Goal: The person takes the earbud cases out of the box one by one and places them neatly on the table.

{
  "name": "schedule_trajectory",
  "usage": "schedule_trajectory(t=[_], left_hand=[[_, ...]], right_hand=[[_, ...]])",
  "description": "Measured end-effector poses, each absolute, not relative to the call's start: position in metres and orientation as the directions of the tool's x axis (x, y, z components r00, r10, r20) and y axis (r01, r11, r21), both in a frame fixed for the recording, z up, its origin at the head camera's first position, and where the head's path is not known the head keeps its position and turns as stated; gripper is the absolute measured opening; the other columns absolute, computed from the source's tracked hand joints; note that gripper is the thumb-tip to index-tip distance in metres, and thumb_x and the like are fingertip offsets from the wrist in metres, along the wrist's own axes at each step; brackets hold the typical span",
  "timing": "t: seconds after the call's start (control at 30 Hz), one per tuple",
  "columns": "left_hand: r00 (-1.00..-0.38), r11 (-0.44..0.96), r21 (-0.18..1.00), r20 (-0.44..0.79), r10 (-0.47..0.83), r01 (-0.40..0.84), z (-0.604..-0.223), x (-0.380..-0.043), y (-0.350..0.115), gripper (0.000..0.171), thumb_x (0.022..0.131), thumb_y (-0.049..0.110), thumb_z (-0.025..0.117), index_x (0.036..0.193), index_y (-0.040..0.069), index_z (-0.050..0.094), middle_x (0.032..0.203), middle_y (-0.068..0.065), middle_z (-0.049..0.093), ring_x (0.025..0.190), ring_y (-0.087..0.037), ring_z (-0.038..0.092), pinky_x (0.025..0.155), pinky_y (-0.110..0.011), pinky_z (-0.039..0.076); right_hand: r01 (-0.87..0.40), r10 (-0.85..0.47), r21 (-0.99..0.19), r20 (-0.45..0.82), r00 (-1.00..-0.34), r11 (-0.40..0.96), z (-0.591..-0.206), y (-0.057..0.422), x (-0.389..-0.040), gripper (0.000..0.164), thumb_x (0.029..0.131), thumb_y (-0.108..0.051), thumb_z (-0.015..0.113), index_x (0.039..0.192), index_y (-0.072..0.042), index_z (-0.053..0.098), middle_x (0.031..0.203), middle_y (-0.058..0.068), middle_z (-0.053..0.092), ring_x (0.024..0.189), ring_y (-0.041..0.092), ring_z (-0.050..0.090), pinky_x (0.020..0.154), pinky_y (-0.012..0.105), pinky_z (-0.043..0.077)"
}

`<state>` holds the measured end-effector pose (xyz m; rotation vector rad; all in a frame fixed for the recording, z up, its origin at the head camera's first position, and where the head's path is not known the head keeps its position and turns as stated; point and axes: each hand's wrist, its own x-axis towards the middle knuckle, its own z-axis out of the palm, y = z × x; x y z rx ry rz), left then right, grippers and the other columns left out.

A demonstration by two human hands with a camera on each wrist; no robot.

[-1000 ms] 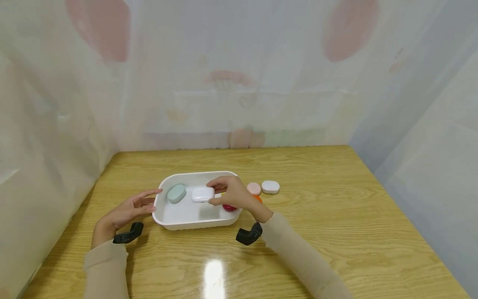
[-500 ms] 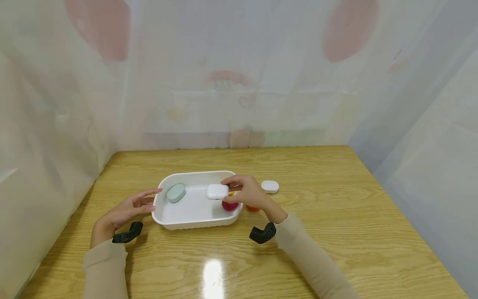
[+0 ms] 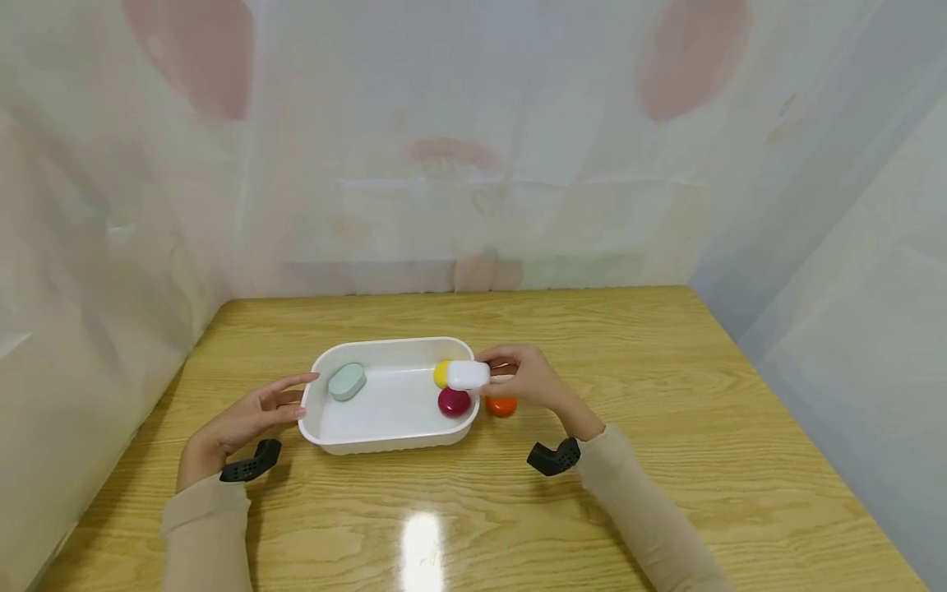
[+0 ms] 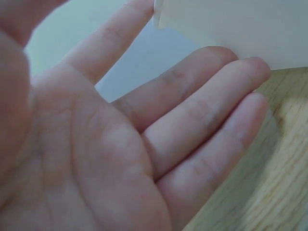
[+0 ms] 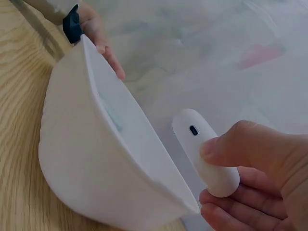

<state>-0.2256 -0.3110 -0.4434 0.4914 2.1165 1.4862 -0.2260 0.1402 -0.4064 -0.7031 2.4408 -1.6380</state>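
Observation:
My right hand [image 3: 528, 378] pinches a white earbud charging case [image 3: 468, 375] between thumb and fingers, over the right end of a white plastic tub [image 3: 392, 446]. In the right wrist view the case [image 5: 207, 161] shows a small charging port. My left hand [image 3: 240, 418] touches the tub's left rim with its fingertips, and the left wrist view shows its fingers [image 4: 192, 118] extended against the wall. Inside the tub lie a pale green oval case [image 3: 347, 381] at the left, a crimson rounded piece [image 3: 454, 402] and a yellow one [image 3: 441, 374], partly hidden, at the right.
An orange rounded piece [image 3: 501, 406] lies on the wooden table [image 3: 629, 345] just right of the tub, partly under my right hand. A pale printed curtain [image 3: 473, 164] hangs behind and along both sides of the table.
My right hand has carried the white charging case rightward from the tub's middle to its right rim. The left hand stays at the left rim. The hand now covers the pink and white pieces.

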Motion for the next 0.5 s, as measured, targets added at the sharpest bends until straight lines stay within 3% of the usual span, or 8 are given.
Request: schedule_trajectory(t=[0.2,0.5], left_hand=[[-0.81,0.34,0.94,-0.191,0.555,0.012,-0.442,-0.224,-0.31,0.059,0.101,0.014,0.049,0.153,0.01,0.023,0.128,0.023,0.052,0.111,0.004,0.059,0.089,-0.024,0.051],[-0.805,0.333,0.943,-0.183,0.565,0.019,-0.444,-0.226,-0.311,0.059,0.101,0.013,0.048,0.153,0.007,0.022,0.128,0.026,0.052,0.112,0.005,0.059,0.089,-0.022,0.051]], right_hand=[[-0.271,-0.415,-0.91,0.125,-0.901,0.313,-0.41,0.162,-0.227,0.044,0.078,0.003,0.073,0.119,0.01,0.062,0.121,0.031,0.062,0.109,0.043,0.062,0.094,0.055,0.049],[-0.264,-0.412,-0.911,0.118,-0.903,0.317,-0.419,0.192,-0.226,0.044,0.079,0.004,0.072,0.121,0.011,0.06,0.123,0.033,0.059,0.11,0.046,0.061,0.089,0.042,0.055]])
